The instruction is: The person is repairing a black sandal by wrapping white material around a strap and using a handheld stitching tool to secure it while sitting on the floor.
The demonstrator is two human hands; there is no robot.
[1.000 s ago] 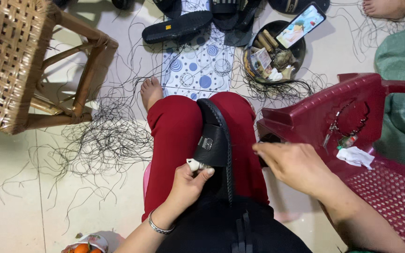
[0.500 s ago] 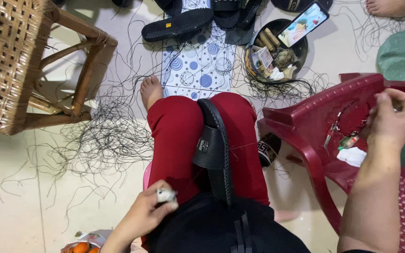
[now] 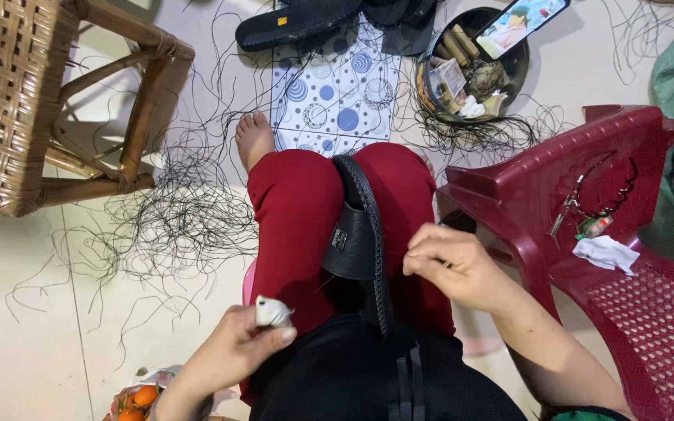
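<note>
The left hand point(image 3: 232, 355) is pinching a small white lump point(image 3: 272, 312) while the right hand point(image 3: 450, 265), fingers closed (on thread, likely), is steadying the stiff black sandal point(image 3: 360, 234) by its edge

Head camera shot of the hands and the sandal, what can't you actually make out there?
- Right hand: whatever its fingertips pinch against the black sandal is too small to tell; the fingers cover it.
- Left hand: the small white lump in its grip is half wrapped by fingers; its kind is unclear.
- Sandal's lower end: hidden behind the black garment.
- Phone in the round tray: cut off by the top edge.
</note>
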